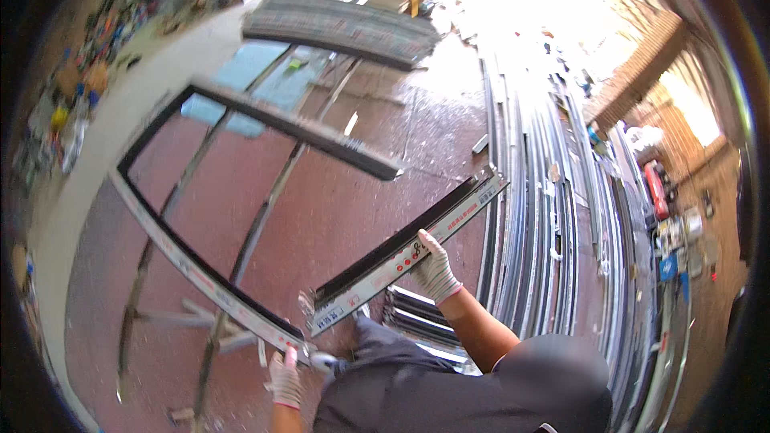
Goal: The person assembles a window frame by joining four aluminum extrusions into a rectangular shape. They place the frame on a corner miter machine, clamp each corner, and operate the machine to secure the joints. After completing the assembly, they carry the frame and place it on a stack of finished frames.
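A three-sided frame (200, 275) of dark metal profiles, with pale printed film on its outer faces, lies across support rails to the left. At its near end, my gloved left hand (285, 381) is closed on the frame, thumb on top. My right hand (437, 269), in a striped white glove, grips a loose metal profile (373, 279) about midway along. That profile is held tilted, its right end farther away, black on one side and pale with red and blue print on the other. Its near end stands apart from the frame's near corner.
Rails (255, 234) run beneath the frame. A stack of profiles (345, 28) sits at the far side, near light blue sheets (281, 84). Many long profiles (525, 232) lie along the right. Shorter dark profiles (419, 310) lie by my legs. Clutter (60, 116) lines the left wall.
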Demonstrator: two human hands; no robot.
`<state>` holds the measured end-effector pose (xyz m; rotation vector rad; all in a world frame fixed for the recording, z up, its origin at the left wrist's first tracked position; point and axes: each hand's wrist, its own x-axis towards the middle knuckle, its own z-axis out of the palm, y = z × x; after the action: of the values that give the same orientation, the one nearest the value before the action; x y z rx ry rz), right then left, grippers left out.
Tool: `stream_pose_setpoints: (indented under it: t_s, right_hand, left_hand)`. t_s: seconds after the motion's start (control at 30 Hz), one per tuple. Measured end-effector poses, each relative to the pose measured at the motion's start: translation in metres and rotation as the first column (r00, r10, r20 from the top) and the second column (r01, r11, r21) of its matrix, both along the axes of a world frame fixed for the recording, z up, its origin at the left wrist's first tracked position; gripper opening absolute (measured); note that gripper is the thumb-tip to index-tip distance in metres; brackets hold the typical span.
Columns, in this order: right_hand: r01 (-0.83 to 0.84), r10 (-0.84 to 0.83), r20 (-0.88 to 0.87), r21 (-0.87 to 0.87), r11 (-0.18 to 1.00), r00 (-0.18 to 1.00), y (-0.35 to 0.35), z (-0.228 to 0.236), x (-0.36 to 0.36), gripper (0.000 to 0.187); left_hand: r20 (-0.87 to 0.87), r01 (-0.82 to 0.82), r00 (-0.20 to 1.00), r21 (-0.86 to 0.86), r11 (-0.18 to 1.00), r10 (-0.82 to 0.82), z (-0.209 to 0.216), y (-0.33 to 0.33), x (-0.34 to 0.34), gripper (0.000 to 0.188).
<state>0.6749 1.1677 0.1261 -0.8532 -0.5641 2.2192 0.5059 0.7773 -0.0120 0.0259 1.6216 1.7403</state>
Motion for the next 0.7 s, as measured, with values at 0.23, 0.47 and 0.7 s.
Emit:
stream_pose_setpoints:
  t_s: [0.23,0.47,0.7]
  right_hand:
    - [-0.275,0.282,0.233,-0.064,0.959,0.931,0.017,-0.024,-0.001,0.017]
    - [-0.359,0.405,0.155,-0.259,0.897,0.901,0.017,-0.048,0.020,0.030]
    - [-0.312,0.432,0.251,-0.403,0.860,0.866,-0.014,-0.088,0.002,0.032]
  left_hand:
    - [-0.311,-0.095,0.946,-0.535,0.839,-0.091,0.036,-0.018,0.014,0.040]
    - [-0.305,-0.233,0.951,-0.592,0.772,0.053,0.069,0.017,0.040,0.067]
    - [-0.370,-0.042,0.829,-0.788,0.614,-0.419,0.101,0.020,0.048,0.111]
